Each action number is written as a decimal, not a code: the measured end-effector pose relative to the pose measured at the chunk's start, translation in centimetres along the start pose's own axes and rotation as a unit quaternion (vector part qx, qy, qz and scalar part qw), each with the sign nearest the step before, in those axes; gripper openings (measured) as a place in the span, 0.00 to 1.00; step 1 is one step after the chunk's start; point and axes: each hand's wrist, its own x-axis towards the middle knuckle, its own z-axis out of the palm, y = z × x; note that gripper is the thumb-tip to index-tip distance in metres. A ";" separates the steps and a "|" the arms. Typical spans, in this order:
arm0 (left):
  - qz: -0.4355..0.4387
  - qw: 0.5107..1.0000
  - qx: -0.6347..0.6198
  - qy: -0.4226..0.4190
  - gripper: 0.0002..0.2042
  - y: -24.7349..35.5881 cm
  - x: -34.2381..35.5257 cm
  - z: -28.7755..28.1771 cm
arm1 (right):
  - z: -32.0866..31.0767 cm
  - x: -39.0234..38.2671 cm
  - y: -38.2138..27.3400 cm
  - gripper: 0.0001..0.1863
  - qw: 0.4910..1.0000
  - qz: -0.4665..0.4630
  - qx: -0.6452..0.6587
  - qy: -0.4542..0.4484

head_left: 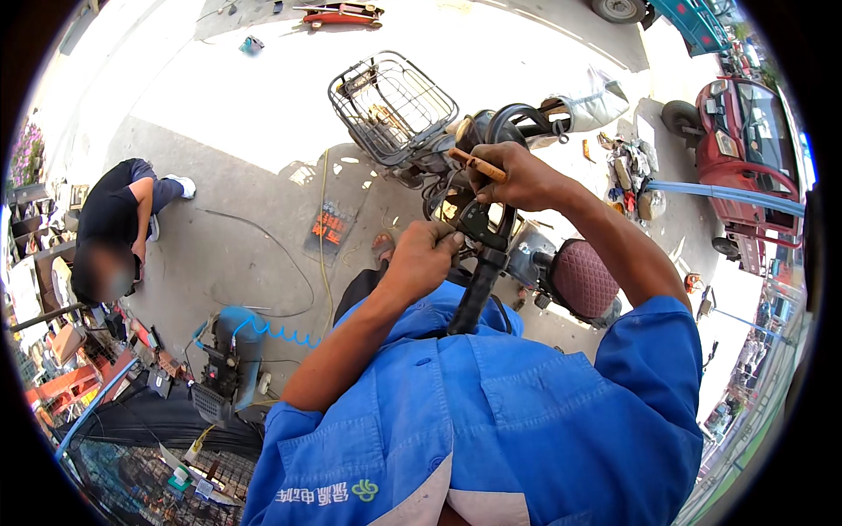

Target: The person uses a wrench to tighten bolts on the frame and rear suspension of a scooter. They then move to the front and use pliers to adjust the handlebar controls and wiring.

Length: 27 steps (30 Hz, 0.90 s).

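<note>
Before me stands an electric bike with a wire front basket (pixel 395 101) and a quilted reddish-brown seat (pixel 585 279). Its black handlebar grip (pixel 478 294) points toward my body, with a dark control housing (pixel 482 224) just beyond. My right hand (pixel 522 178) is closed round an orange-handled tool (pixel 487 168), above the handlebar; the tool's working end is hidden. At the left side of the housing, my left hand (pixel 423 254) pinches with thumb and forefinger. Whatever it holds there is too small to make out. Loose cables hang around the handlebar stem.
A person (pixel 114 228) bends low at the left. Nearby stands a blue air compressor (pixel 235 351) with a coiled blue hose (pixel 276 330). A dark printed sheet (pixel 331 230) and a yellow hose lie on the ground. Loose parts (pixel 631 171) and a red vehicle (pixel 745 145) are at right.
</note>
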 end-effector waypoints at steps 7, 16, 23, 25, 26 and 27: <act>0.058 0.998 0.036 -0.001 0.12 -0.6 0.5 -0.3 | -1.2 0.6 0.1 0.10 0.999 0.015 0.006 -0.046; 0.025 0.999 0.022 -0.003 0.13 0.3 0.2 -0.4 | -0.3 0.4 0.2 0.12 0.999 0.030 -0.021 -0.023; 0.019 1.000 0.023 -0.002 0.12 0.1 0.4 -0.1 | 0.9 0.1 -0.3 0.08 0.999 0.016 -0.029 0.019; 0.016 1.000 0.018 0.002 0.12 0.3 0.1 -0.1 | 0.9 0.0 -0.4 0.08 0.999 0.019 -0.027 0.023; 0.014 1.000 0.015 0.004 0.12 0.4 -0.1 -0.1 | 0.9 -0.1 -0.5 0.08 0.999 0.021 -0.024 0.022; 0.012 1.000 0.012 0.006 0.12 0.5 -0.2 0.0 | 0.9 -0.2 -0.5 0.08 0.999 0.023 -0.020 0.021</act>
